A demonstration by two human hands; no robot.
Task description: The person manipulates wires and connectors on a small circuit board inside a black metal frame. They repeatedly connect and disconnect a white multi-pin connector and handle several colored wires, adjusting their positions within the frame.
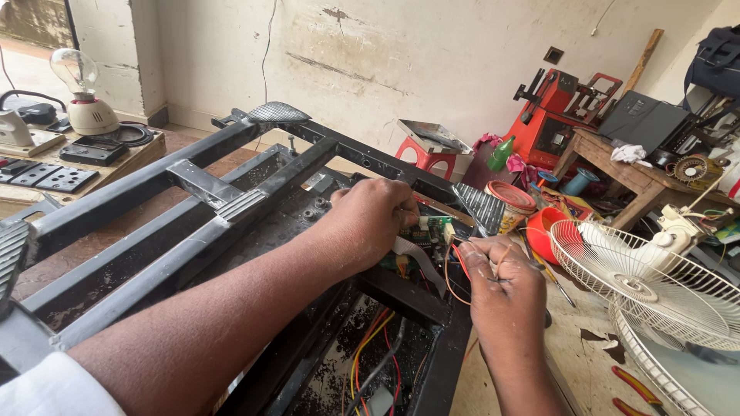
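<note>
Black metal frame, lying across the workbench, opened up, loose coloured wires exposed inside and not yet tidied. Green circuit board at its far end, left hand curled closed over it. Right hand beside, fingers pinched shut on thin wire.

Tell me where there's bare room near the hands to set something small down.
Bare bench shows in front of the right hand, between the black metal frame and the white fan guard. The reddish surface left of the frame is also open. Around the left hand it is crowded: circuit board and wires; cans, tubs and tools sit beyond.
</note>
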